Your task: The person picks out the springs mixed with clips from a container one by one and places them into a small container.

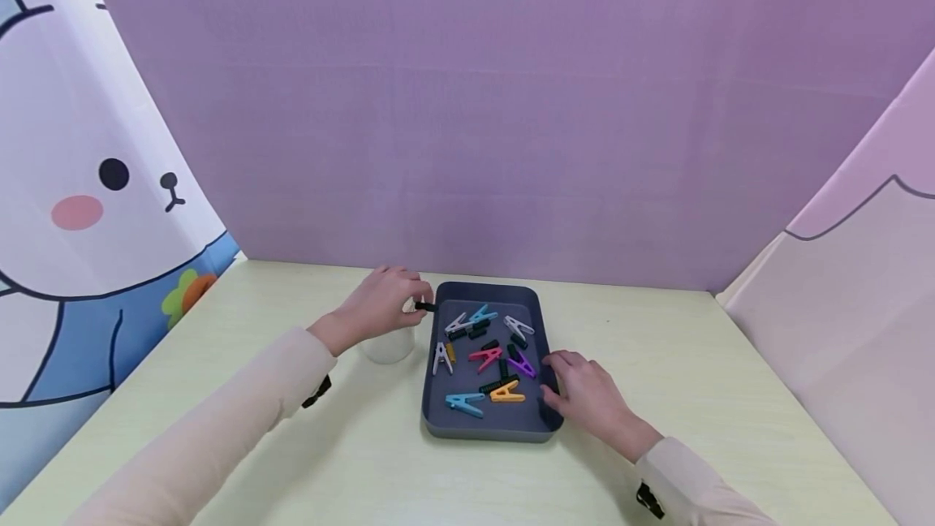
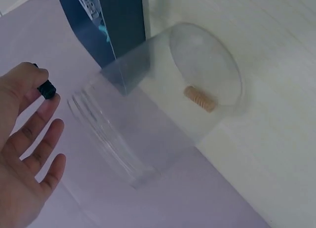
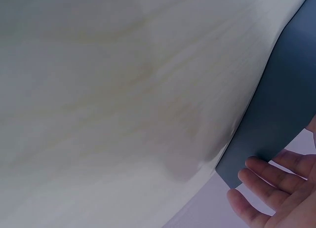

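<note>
My left hand (image 1: 383, 307) pinches a small dark ridged cylinder (image 2: 47, 89) between thumb and fingertip, its other fingers spread. In the head view the hand is above a clear jar (image 1: 389, 349), close to the tray's left rim. A tan ridged cylinder (image 2: 200, 98) lies inside the jar at its bottom. At the right rim of the grey tray (image 1: 497, 433), my right hand (image 1: 592, 400) rests with relaxed fingers touching the wall. Inside the tray lie a pink clothespin (image 1: 488, 357), a purple clothespin (image 1: 522, 364) and several others, mixed with dark ridged cylinders (image 1: 503, 368).
The jar stands upright just left of the tray on a pale table (image 1: 365, 461). Behind the table rises a purple backdrop (image 1: 475, 144). A cartoon-printed cloth (image 1: 109, 266) hangs at the left, and another light cloth (image 1: 862, 307) at the right.
</note>
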`<state>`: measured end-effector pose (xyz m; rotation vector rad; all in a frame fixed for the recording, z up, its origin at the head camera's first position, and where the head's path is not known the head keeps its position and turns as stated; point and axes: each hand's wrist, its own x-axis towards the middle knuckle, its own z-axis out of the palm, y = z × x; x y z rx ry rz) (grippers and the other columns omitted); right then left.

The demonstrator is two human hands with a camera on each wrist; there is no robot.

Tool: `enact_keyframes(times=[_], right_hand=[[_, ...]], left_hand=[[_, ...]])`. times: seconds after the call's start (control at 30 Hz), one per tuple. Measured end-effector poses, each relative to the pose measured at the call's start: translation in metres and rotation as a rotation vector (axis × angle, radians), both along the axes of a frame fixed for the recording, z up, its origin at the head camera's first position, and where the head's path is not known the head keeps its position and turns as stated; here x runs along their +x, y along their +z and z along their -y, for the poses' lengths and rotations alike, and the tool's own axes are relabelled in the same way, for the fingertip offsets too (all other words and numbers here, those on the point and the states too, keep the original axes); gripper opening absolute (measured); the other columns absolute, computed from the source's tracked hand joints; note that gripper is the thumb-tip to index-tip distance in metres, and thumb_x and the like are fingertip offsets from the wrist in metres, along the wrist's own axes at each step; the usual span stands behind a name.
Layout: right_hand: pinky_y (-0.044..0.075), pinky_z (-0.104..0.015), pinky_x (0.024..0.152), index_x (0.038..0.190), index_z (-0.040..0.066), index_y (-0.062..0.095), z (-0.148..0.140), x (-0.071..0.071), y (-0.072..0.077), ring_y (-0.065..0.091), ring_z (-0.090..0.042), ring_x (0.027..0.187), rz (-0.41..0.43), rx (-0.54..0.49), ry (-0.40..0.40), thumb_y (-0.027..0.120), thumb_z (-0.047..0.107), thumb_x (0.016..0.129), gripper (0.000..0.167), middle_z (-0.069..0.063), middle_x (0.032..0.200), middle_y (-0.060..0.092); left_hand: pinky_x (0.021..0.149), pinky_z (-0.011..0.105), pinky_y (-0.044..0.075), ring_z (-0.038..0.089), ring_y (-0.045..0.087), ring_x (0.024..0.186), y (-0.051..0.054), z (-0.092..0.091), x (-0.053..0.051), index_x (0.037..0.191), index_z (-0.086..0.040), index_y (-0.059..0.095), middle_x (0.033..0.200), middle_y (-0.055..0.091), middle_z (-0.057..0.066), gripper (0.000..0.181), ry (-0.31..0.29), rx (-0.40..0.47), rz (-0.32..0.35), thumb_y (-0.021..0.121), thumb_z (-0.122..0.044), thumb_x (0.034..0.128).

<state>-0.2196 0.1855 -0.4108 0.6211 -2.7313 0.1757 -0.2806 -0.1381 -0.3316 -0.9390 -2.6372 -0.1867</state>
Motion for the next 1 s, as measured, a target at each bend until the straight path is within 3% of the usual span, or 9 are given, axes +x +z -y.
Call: enact_keyframes(times=[0.23,0.47,0.77,1.0], right_hand=[[0.051,-0.039,0.075,0.103,0.007,0.063,0.000,0.000,0.000,0.062,-0.023,0.095,-0.005,0.000,0.003,0.068,0.028,0.076,0.034,-0.009,0.103,0.065],[0.051,-0.039,0.074,0.102,0.007,0.063,0.000,0.000,0.000,0.062,-0.023,0.094,-0.020,0.007,0.007,0.068,0.028,0.076,0.034,-0.009,0.103,0.065],[0.051,-0.039,0.075,0.102,0.006,0.063,0.000,0.000,-0.001,0.062,-0.023,0.094,-0.017,0.000,0.002,0.069,0.028,0.076,0.034,-0.009,0.103,0.065],[0.051,-0.039,0.074,0.102,0.007,0.063,0.001,0.001,0.000,0.062,-0.023,0.094,-0.010,-0.004,-0.002,0.069,0.027,0.076,0.034,-0.008,0.103,0.065]], left_hand=[[0.078,0.042,0.042,0.020,0.057,0.085,0.001,0.017,0.001,0.086,-0.020,0.067,0.079,0.063,-0.006,0.011,0.077,0.046,-0.046,0.069,-0.022,0.0757],[0.080,0.045,0.042,0.023,0.056,0.087,-0.002,0.030,0.001,0.086,-0.017,0.067,0.081,0.063,-0.002,0.011,0.154,0.072,-0.039,0.070,-0.022,0.0757],[0.081,0.047,0.041,0.024,0.056,0.085,-0.013,0.041,-0.002,0.085,-0.016,0.067,0.078,0.063,-0.001,0.011,0.206,0.081,-0.020,0.070,-0.019,0.0752],[0.083,0.046,0.040,0.024,0.054,0.085,-0.016,0.043,-0.002,0.087,-0.017,0.067,0.080,0.063,0.000,0.011,0.225,0.075,0.003,0.069,-0.020,0.0771]])
